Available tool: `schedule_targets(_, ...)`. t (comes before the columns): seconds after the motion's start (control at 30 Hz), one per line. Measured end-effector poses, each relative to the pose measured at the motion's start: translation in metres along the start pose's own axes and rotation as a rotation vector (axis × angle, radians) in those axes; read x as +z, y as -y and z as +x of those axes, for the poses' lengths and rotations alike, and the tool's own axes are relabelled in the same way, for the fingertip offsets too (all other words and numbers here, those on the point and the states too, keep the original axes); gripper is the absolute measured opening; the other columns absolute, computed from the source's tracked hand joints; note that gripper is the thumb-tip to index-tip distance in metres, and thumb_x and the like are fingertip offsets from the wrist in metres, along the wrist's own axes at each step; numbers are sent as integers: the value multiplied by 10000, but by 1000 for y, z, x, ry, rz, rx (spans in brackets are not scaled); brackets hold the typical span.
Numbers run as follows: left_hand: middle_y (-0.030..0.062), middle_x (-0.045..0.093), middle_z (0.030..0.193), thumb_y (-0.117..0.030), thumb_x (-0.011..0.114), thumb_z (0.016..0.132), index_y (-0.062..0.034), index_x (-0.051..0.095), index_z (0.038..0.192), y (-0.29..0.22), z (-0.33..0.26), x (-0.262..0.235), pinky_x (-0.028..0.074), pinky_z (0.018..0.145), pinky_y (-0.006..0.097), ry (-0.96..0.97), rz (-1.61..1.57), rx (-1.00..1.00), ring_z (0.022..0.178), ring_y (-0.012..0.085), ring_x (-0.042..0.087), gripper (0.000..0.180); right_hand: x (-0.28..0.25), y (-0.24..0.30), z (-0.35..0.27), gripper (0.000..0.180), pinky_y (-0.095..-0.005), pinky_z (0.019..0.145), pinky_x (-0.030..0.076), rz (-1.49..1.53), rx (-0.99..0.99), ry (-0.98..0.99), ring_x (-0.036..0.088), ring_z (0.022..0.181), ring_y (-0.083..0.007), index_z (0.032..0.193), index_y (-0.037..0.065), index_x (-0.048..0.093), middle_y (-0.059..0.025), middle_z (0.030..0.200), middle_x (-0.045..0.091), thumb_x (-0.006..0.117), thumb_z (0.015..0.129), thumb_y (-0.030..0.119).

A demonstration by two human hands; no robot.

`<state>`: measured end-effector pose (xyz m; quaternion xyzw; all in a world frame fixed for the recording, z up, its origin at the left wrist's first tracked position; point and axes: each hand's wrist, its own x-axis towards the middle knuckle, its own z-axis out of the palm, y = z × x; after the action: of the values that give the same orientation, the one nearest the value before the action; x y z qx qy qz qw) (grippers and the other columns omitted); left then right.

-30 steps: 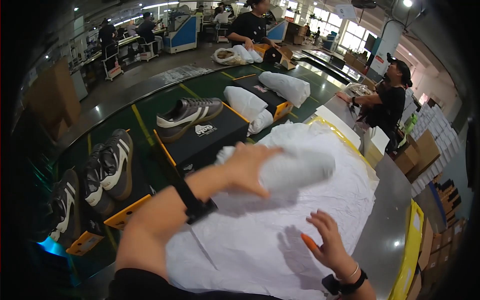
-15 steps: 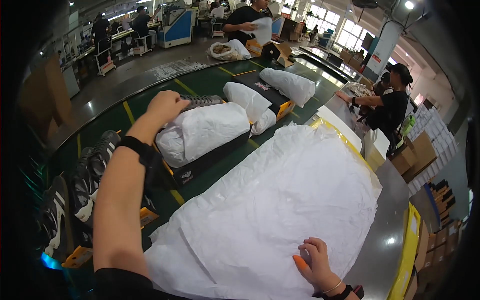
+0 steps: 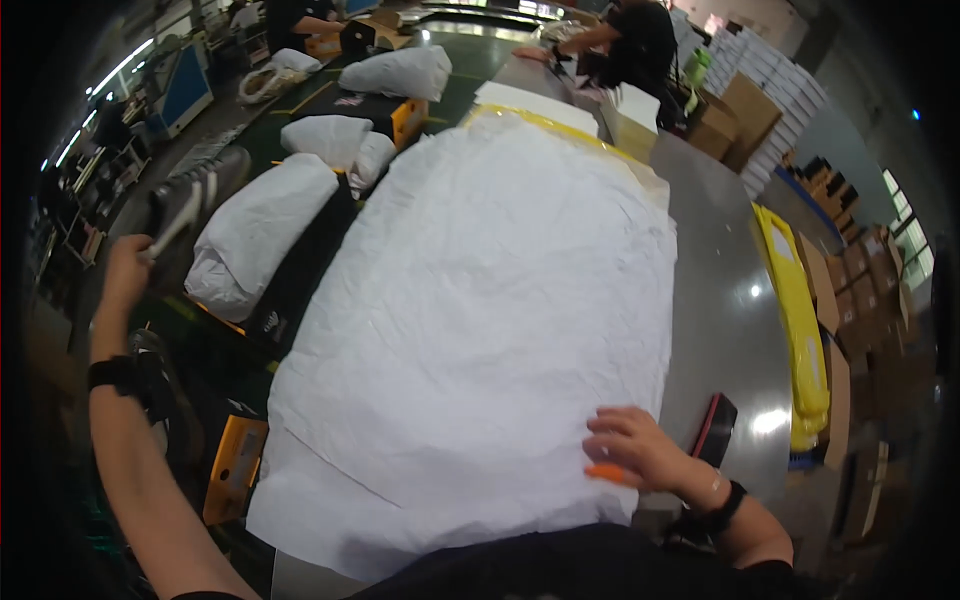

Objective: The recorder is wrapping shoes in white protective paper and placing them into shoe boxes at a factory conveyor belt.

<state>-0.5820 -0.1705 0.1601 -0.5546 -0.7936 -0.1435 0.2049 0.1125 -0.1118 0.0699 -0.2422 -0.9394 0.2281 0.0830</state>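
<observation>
Two hands are busy: the left hand (image 3: 125,272) is closed around a grey shoe (image 3: 190,205) far out to the left, while the right hand (image 3: 635,447) presses flat with spread fingers on the near edge of the white paper (image 3: 490,300), which stretches away long from it.

A grey sneaker (image 3: 190,205) lies tilted beside flat, crinkled white wrapping paper (image 3: 500,290).

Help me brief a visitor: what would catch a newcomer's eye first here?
The big stack of white tissue paper fills the middle of the steel table, with the right hand flat on its near edge. At far left, the left hand grips a grey sneaker beside a paper-wrapped bundle.
</observation>
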Motion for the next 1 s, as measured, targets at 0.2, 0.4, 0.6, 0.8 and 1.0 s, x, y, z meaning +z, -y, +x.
schedule_targets(0.2, 143, 603, 1072, -47, 606, 800, 8, 567, 1148, -71, -6, -73, 438, 890, 319, -39, -329, 16, 1013, 234, 581, 354, 6, -35, 28, 159, -355, 688, 435, 116, 328, -359, 554, 751, -287, 816, 12, 624, -109, 791, 600, 670, 780, 160)
schedule_targets(0.4, 77, 600, 963, 2, 620, 779, -1, 593, 1062, -231, -71, -87, 456, 761, 263, 131, -639, 188, 871, 151, 575, 283, -21, 14, 8, 386, -327, 873, 413, 382, 34, -138, 562, 992, -254, 981, 38, 619, -100, 1031, 605, 749, 726, 297)
schedule_targets(0.6, 146, 570, 855, 60, 635, 671, 7, 610, 939, -337, -81, 18, 440, 780, 373, 318, -575, 569, 905, 315, 536, 274, 14, -22, -3, 185, -381, 842, 421, 54, 26, -192, 565, 916, -287, 871, 50, 626, -88, 994, 612, 683, 759, 188)
schedule_targets(0.8, 141, 576, 879, 25, 575, 721, -4, 608, 952, -373, -49, 57, 445, 816, 380, 248, -403, 490, 984, 311, 505, 235, -34, 14, 0, 241, -384, 903, 397, 362, 17, -234, 543, 1017, -281, 898, 57, 620, -94, 1041, 600, 704, 745, 224)
schedule_targets(1.0, 125, 589, 892, 5, 563, 731, -19, 621, 896, -396, -25, 74, 461, 811, 386, 217, -403, 474, 988, 297, 510, 177, 9, 11, -11, 234, -392, 960, 366, -24, -154, -62, 494, 1120, -262, 886, 83, 624, -78, 1126, 573, 695, 760, 267)
